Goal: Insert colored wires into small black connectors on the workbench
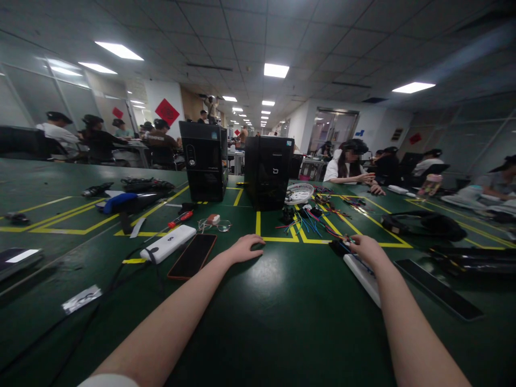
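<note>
My left hand (246,249) rests on the green tabletop, fingers apart and slightly curled, holding nothing. An orange-edged dark phone (193,257) lies just left of it. My right hand (366,249) is closed at the fingertips on wires (347,240), whose held ends are partly hidden. Beneath that hand are a black connector (338,248) and a long white bar-shaped thing (365,279), partly covered by my forearm. A spread of loose coloured wires (312,221) lies between my hands, farther back, beside a white plastic basket (300,193).
Two black computer towers (203,164) stand at the back. On the left are a white power bank (168,244), glasses (223,226), a red screwdriver (180,219) and black cables. A dark flat strip (439,290) and black headgear (423,223) lie right. Another person (350,166) sits across the table.
</note>
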Demonstrator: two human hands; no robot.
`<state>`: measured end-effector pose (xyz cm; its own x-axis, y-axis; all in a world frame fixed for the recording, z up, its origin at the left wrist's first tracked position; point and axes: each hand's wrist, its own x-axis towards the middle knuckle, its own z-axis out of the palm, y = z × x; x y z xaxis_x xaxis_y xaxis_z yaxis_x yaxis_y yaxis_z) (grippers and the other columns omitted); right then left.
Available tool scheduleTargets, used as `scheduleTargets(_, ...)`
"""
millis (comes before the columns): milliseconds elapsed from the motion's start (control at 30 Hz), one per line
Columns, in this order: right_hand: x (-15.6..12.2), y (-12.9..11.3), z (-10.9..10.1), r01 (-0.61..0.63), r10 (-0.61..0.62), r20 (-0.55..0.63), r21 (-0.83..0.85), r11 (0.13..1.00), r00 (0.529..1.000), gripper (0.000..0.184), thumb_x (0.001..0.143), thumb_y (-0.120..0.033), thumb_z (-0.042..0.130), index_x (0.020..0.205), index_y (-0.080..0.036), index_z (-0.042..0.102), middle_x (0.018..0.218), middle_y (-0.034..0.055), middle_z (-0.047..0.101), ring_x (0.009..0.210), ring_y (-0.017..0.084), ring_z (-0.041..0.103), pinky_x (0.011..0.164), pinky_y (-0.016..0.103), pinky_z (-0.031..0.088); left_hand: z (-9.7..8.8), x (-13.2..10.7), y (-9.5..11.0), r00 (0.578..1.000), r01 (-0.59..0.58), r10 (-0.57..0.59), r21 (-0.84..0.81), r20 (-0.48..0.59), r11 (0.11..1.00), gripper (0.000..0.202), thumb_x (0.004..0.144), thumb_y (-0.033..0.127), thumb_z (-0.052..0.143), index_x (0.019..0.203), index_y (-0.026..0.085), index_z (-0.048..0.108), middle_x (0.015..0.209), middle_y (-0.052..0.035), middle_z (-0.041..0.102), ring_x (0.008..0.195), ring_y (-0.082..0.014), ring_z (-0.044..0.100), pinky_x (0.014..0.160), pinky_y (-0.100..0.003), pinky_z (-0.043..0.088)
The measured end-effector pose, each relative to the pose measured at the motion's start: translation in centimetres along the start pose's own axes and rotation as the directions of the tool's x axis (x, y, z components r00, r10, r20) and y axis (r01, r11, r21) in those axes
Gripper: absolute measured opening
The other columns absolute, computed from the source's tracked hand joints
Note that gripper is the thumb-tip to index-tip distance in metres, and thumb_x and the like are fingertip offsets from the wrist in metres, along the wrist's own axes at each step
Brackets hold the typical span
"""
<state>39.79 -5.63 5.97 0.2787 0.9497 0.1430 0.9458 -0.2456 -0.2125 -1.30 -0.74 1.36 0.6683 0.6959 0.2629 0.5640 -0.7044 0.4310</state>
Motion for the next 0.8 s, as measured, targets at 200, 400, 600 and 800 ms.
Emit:
scheduleTargets(200,0.25,0.47,0.11,0.050,-0.048,0.023,-0.057,0.997,0.999,0.027,0.075,-0.023,0.051,0.094,-0.018,0.070,0.087,0.0081,0.067,0.076,0.018,0.059,0.058,0.022,0.036,0.15,0.12,0.01,1.000,0.006,-0.006,-0.005,-0.008,1.000,0.035,0.080,0.038,0.054,0.111,0.021,0.059,0.120,-0.0062,0.056,0.113,-0.0233,0.048,0.100,-0.037,0.034)
scheduleTargets(400,0.50,0.50,0.60,0.085,-0.088,-0.018,-0.115,0.990,0.996,0.026,0.076,-0.025,0.050,0.091,-0.019,0.070,0.089,0.0090,0.064,0.078,0.018,0.057,0.057,0.023,0.035,0.45,0.22,-0.37,1.000,-0.022,0.022,0.010,-0.017,1.000,0.035,0.081,0.037,0.054,0.111,0.021,0.058,0.120,-0.0064,0.056,0.112,-0.0226,0.049,0.099,-0.036,0.035)
scheduleTargets(600,0.53,0.20,0.75,0.092,-0.098,-0.030,-0.168,0.981,0.995,0.024,0.076,-0.021,0.050,0.089,-0.019,0.070,0.088,0.0087,0.062,0.078,0.018,0.057,0.060,0.023,0.036,0.58,0.31,-0.47,1.000,-0.014,0.015,0.016,-0.021,1.000,0.035,0.080,0.037,0.054,0.111,0.021,0.059,0.120,-0.0063,0.056,0.113,-0.0231,0.049,0.099,-0.037,0.035)
scheduleTargets(800,0.54,-0.01,0.68,0.129,-0.134,-0.007,-0.225,0.966,0.991,0.025,0.076,-0.018,0.047,0.086,-0.018,0.070,0.088,0.0089,0.060,0.076,0.017,0.056,0.059,0.023,0.036,0.49,0.24,-0.27,1.000,-0.013,0.014,0.008,-0.023,1.000,0.034,0.080,0.037,0.054,0.111,0.021,0.059,0.120,-0.0062,0.056,0.112,-0.0229,0.049,0.099,-0.036,0.035)
